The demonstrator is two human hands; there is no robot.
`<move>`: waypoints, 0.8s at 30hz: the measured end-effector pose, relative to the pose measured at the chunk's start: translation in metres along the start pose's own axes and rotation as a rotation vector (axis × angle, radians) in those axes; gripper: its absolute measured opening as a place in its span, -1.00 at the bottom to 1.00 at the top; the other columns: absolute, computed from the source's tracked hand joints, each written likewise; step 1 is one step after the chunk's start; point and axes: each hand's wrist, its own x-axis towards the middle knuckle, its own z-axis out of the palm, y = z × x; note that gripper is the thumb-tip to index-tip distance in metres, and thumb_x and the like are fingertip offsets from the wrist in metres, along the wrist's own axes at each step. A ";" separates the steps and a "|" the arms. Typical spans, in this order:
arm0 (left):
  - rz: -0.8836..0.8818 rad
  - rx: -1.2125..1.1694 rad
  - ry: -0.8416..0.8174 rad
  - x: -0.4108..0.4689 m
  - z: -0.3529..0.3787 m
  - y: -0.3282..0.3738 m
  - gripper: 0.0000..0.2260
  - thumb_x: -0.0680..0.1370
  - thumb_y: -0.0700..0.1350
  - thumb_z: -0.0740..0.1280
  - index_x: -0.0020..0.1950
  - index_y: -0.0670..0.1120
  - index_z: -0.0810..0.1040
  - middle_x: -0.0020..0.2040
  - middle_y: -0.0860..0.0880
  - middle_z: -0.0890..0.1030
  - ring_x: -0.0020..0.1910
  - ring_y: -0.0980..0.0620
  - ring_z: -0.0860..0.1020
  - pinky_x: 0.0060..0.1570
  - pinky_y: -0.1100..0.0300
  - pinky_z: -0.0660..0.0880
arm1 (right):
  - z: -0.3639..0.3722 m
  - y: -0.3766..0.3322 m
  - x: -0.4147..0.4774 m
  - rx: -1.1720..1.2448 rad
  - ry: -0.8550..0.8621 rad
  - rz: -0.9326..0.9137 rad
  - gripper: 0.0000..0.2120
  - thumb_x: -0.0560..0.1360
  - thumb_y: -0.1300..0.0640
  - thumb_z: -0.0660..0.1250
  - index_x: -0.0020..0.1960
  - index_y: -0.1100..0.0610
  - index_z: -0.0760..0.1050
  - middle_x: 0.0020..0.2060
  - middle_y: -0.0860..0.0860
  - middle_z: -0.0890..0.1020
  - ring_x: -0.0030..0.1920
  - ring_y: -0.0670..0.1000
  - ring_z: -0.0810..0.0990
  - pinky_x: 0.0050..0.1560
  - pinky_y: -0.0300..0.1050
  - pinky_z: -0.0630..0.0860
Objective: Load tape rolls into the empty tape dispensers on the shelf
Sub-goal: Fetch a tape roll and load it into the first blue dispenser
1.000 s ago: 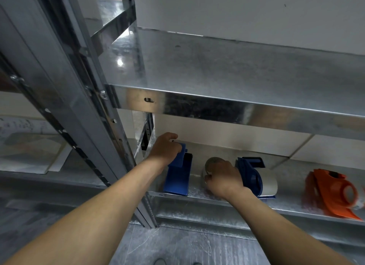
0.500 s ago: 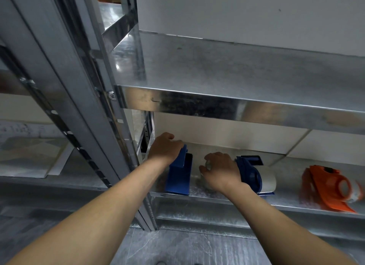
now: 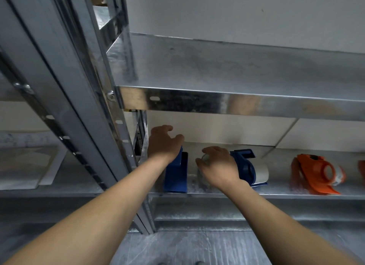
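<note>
Left hand rests loosely on the empty blue tape dispenser at shelf left, fingers spread. Right hand half-curled over the clear tape roll just beside it; firm grasp unclear. Risk: roll slips or knocks the loaded blue dispenser.

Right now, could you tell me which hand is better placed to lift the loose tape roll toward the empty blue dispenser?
The right hand: its fingers curl over the tape roll, while the left hand rests on the empty blue dispenser.
</note>
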 end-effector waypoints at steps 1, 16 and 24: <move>0.023 -0.002 0.015 -0.001 0.001 0.001 -0.58 0.54 -0.01 0.32 0.39 -0.03 0.43 0.44 0.00 0.32 0.36 0.00 0.38 0.10 0.23 0.27 | -0.001 0.000 -0.002 0.025 0.025 0.001 -0.55 0.52 -0.18 0.24 0.35 -0.02 0.48 0.36 -0.02 0.51 0.36 0.09 0.41 0.30 -0.01 0.43; 0.364 0.088 0.169 -0.066 0.036 0.040 -0.58 0.47 -0.01 0.40 0.31 -0.01 0.48 0.45 -0.03 0.33 0.47 0.01 0.26 0.34 0.20 0.26 | -0.041 0.037 -0.054 0.290 0.234 -0.076 -0.37 0.51 -0.30 0.06 0.43 0.06 0.37 0.24 0.08 0.58 0.26 0.13 0.49 0.16 0.00 0.45; 0.432 0.016 0.097 -0.142 0.102 0.094 -0.57 0.49 0.03 0.36 0.34 -0.01 0.46 0.42 -0.07 0.37 0.44 -0.04 0.32 0.36 0.08 0.30 | -0.085 0.122 -0.111 0.428 0.330 -0.046 -0.35 0.54 -0.31 -0.01 0.50 0.02 0.28 0.38 -0.02 0.49 0.39 0.04 0.39 0.28 -0.08 0.32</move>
